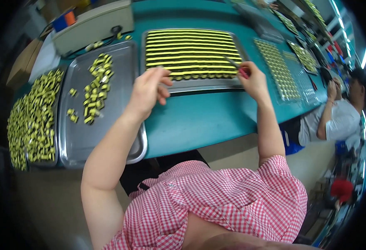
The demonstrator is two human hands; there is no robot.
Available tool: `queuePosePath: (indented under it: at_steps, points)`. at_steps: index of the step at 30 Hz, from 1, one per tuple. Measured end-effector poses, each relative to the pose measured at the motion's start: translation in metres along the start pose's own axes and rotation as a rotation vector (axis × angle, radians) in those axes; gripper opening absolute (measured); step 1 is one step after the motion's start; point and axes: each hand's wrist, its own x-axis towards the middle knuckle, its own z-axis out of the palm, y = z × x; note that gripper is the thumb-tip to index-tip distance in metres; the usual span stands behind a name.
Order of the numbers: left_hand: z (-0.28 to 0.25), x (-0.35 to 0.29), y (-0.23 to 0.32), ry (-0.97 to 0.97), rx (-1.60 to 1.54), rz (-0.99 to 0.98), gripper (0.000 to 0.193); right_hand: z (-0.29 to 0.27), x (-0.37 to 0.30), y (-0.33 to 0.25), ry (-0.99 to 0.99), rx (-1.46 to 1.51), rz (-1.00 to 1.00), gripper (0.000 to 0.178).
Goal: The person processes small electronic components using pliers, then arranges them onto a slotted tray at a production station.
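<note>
A metal tray (pixel 208 86) in front of me holds yellow-and-black parts (pixel 191 51) set in long, close rows. My left hand (pixel 149 89) hovers at the tray's near left corner, its fingers loosely bent and apart, with nothing visible in them. At the near right end of the rows, my right hand (pixel 253 79) is closed on a slim pointed metal tool with a red handle (pixel 243 73). Its tip points away and to the left over the rows. The tool's exact kind is partly hidden by the fingers.
A second metal tray (pixel 74 139) on the left carries loose yellow-and-black blocks (pixel 95 91). Beyond it lies a big heap of such blocks (pixel 37 118). A beige box (pixel 95 31) stands behind. Filled plastic trays (pixel 278 68) lie right, near a seated co-worker (pixel 335 121).
</note>
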Motion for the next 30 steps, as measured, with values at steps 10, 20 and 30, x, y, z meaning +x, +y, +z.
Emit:
queuePosePath:
  at_steps: [10,20,30]
  points:
    - [-0.004,0.01,-0.012,-0.032,0.711,0.434,0.013,0.036,-0.013,-0.081,0.042,0.259,-0.284,0.02]
    - [-0.026,0.007,0.002,0.052,1.081,0.454,0.011,0.038,-0.019,-0.071,0.021,0.309,-0.367,0.019]
    - [-0.156,-0.033,0.06,0.435,1.749,-0.153,0.034,0.035,-0.024,-0.078,-0.055,0.324,-0.454,0.021]
